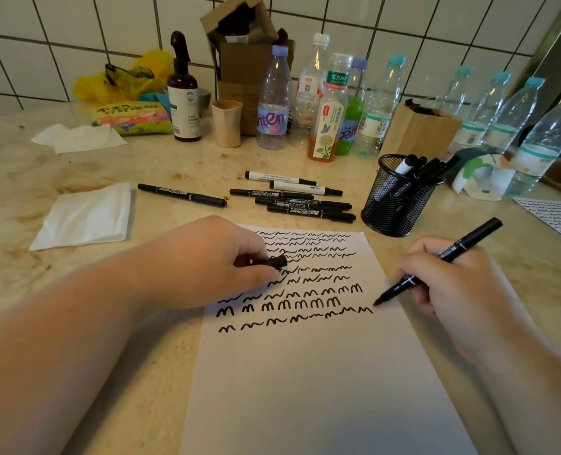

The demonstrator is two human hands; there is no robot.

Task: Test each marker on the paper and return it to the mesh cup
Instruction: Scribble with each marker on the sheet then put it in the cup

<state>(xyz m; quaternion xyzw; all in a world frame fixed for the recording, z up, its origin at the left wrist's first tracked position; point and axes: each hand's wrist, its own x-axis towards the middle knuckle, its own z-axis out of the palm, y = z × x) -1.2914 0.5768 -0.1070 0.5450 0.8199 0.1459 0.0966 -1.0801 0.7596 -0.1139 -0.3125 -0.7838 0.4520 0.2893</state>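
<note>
A person's right hand (443, 277) grips an uncapped black marker (436, 262) in a writing hold, its tip touching the white paper (305, 372) at the right end of the lowest long row of black squiggles (292, 290). The left hand (220, 257) rests on the sheet's upper left corner, its fingers curled around the marker's black cap (274, 261). Just beyond the paper's top right corner stands the black mesh cup (399, 198), holding several markers upright or leaning. A cluster of loose markers (292, 198) lies on the counter (16, 178) behind the paper, with one more black marker (182, 194) lying apart to their left, near a folded white napkin (85, 218). Plastic bottles (272, 100) line the tiled wall at the back.
</note>
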